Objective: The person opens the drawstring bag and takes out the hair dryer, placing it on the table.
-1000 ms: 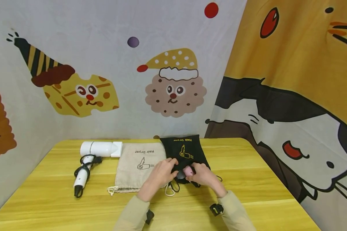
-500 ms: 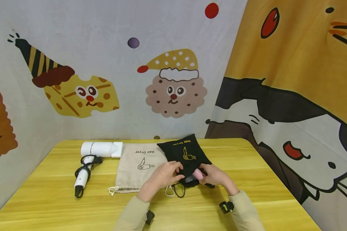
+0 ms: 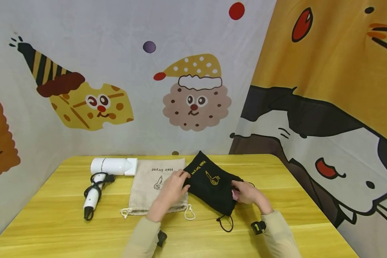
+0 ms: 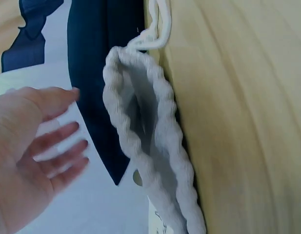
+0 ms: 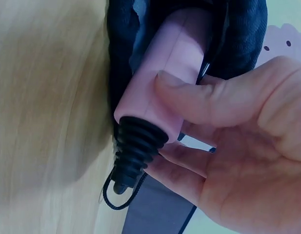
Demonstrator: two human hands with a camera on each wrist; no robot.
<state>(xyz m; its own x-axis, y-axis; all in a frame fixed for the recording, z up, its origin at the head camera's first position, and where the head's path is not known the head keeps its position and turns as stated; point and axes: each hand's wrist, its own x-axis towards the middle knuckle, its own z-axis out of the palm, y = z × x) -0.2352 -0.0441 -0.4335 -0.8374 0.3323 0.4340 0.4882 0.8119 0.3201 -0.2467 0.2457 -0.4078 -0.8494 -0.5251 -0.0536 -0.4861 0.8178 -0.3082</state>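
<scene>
A black drawstring bag (image 3: 204, 193) printed "Hair Dryer" lies slanted on the table. Out of its mouth comes the pink handle (image 5: 162, 73) of a hair dryer, with a black ribbed cord guard (image 5: 139, 146) at the end; the rest is hidden in the bag. My right hand (image 3: 247, 192) grips this handle, thumb on top and fingers beneath. My left hand (image 3: 171, 190) is at the bag's left edge, fingers loosely spread and holding nothing in the left wrist view. Below it lies a beige drawstring bag (image 3: 142, 190), its gathered mouth (image 4: 165, 114) gaping in the left wrist view.
On the left of the wooden table (image 3: 116, 233) lies a white hair dryer (image 3: 113, 166), its black cord (image 3: 95, 187) wrapped round the handle. The beige bag touches its nozzle end. A cartoon-printed curtain (image 3: 193, 36) hangs right behind the table.
The black bag has turned, its mouth swinging to the right with the pink hair dryer handle in my right hand. My left hand has moved from near the mouth to the bag's left edge.
</scene>
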